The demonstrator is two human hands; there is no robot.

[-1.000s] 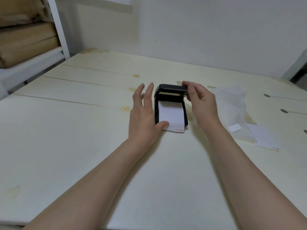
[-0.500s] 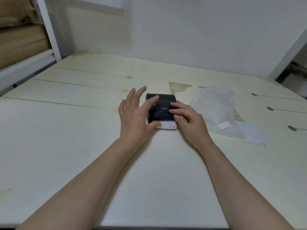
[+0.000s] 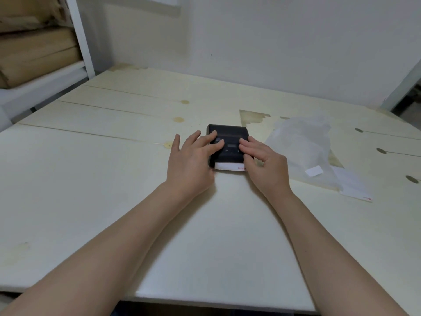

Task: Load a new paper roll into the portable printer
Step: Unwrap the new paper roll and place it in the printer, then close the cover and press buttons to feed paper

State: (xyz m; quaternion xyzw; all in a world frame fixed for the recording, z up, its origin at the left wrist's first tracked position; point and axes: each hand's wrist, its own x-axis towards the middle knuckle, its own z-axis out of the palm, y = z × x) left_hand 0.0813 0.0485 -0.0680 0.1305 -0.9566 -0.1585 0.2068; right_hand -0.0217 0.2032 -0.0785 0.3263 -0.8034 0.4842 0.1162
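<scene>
Pale wooden table (image 3: 91, 179), wide and mostly bare. On it, right of centre, a crumpled clear bag (image 3: 300, 144) with a loose paper slip (image 3: 355, 188) at its near edge. Near mid-table, the black printer (image 3: 229, 139), lid down, a white paper (image 3: 229, 166) tail poking from its near end. Left hand (image 3: 192, 161) spread flat, fingers pressing the printer's left top. Right hand (image 3: 265, 166) likewise loose and open (fingertips on the right top, thumb by the paper corner). Neither hand gripping anything. A second ago: lid raised in the right hand, paper showing inside; since shut.
</scene>
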